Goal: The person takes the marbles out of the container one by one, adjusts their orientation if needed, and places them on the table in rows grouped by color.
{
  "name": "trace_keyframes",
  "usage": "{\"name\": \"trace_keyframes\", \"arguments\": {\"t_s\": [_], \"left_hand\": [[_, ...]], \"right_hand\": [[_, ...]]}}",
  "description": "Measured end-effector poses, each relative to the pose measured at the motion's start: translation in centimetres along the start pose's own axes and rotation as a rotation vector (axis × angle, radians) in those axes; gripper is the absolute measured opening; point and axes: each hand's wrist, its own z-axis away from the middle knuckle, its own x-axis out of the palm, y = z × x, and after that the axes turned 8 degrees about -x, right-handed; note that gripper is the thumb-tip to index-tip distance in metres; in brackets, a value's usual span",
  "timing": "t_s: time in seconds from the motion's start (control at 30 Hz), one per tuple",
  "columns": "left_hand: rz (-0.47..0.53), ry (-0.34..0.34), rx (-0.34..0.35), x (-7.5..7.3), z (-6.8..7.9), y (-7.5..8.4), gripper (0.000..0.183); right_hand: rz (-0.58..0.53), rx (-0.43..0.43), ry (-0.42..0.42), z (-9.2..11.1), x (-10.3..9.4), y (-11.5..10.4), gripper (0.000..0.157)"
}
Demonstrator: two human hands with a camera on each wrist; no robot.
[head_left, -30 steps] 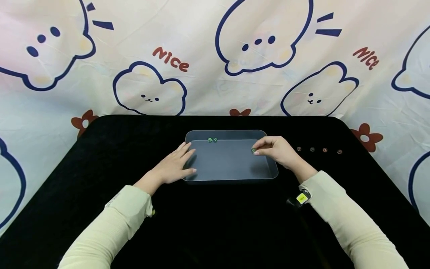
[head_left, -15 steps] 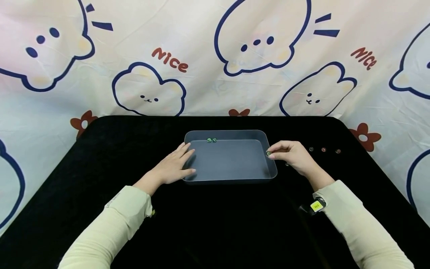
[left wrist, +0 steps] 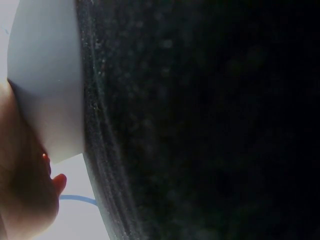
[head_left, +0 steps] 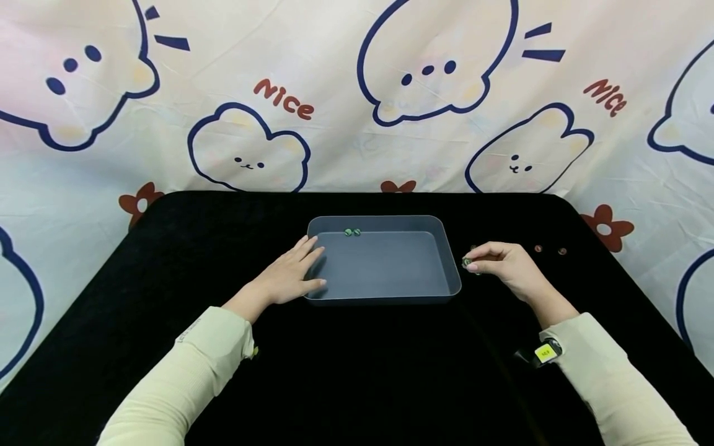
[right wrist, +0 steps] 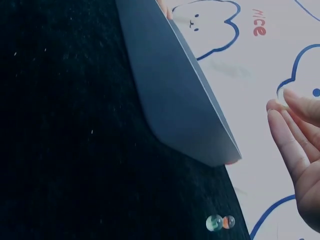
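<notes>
My right hand point(head_left: 510, 269) pinches a green marble point(head_left: 466, 262) between thumb and fingertips, just outside the tray's right end. In the right wrist view, the same marble point(right wrist: 282, 97) looks clear and glassy at the tips. The left hand point(head_left: 286, 272) lies with fingers spread over the left rim of a shallow grey-blue tray point(head_left: 385, 272). Two green marbles point(head_left: 352, 232) sit side by side against the tray's back wall. In the left wrist view, part of the left hand point(left wrist: 25, 185) shows beside the tray's outer wall point(left wrist: 50, 75).
Two reddish marbles point(head_left: 550, 249) lie on the black cloth point(head_left: 357, 371) to the right. Another marble point(head_left: 473, 248) peeks out behind the right fingers. In the right wrist view, a green-and-clear marble point(right wrist: 214, 222) lies beside an orange one point(right wrist: 229, 221). A printed curtain point(head_left: 357, 148) hangs behind.
My right hand has moved right and towards me, from over the tray to outside its right rim, still pinching the green marble. The left hand and the two marbles in the tray stay put.
</notes>
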Motion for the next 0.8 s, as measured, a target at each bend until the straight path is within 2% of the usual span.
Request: {"name": "trace_keyframes", "arguments": {"t_s": [0.47,0.57,0.67,0.8], "left_hand": [[-0.011,0.008,0.002,0.1,-0.1,0.0,0.070],[-0.014,0.002,0.001,0.0,-0.1,0.0,0.070],[-0.014,0.001,0.002,0.0,-0.2,0.1,0.070],[-0.014,0.007,-0.001,0.0,-0.1,0.1,0.071]], "right_hand": [[0.058,0.023,0.038,2.1,-2.4,0.9,0.015],[0.025,0.011,0.056,2.6,-2.9,1.2,0.014],[-0.026,-0.007,0.070,3.0,-3.7,2.2,0.014],[-0.032,-0.002,0.087,3.4,-5.3,4.3,0.016]]}}
